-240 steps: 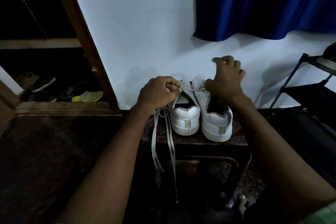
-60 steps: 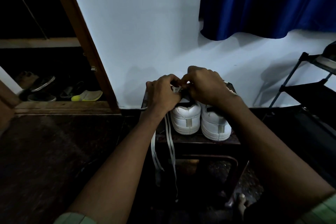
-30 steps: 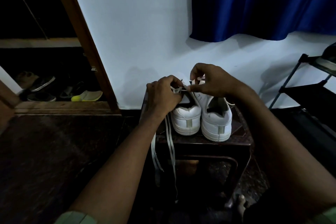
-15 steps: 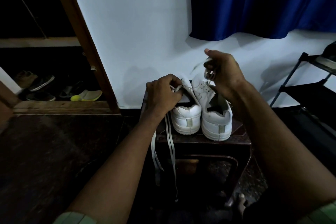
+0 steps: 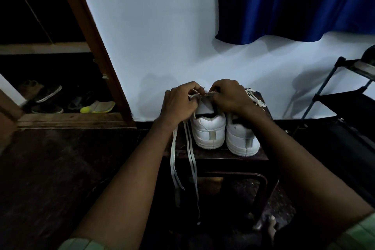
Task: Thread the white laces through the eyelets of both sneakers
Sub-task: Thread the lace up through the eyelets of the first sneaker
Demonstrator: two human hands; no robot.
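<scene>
My left hand (image 5: 178, 105): fingers curled at the tongue of the left sneaker (image 5: 209, 130), pinching the white lace (image 5: 183, 160) at its top eyelets.
My right hand (image 5: 229, 97): fingers bent in from the other side, pinching the same lace end just beside my left fingertips.
Left sneaker: heel toward me, standing on the dark table (image 5: 215, 157), touching the right sneaker (image 5: 242, 138).
Right sneaker: partly under my right wrist; its lace (image 5: 254, 96) lies loose past my hand.
Lace ends: two strands hang below my left hand, over the table's front edge, left of the left sneaker.
Wall (image 5: 162, 36): pale, directly behind the sneakers.
Curtain (image 5: 294, 2): blue, above the sneakers to the right.
Shoe rack (image 5: 332, 95): black, right of the table.
</scene>
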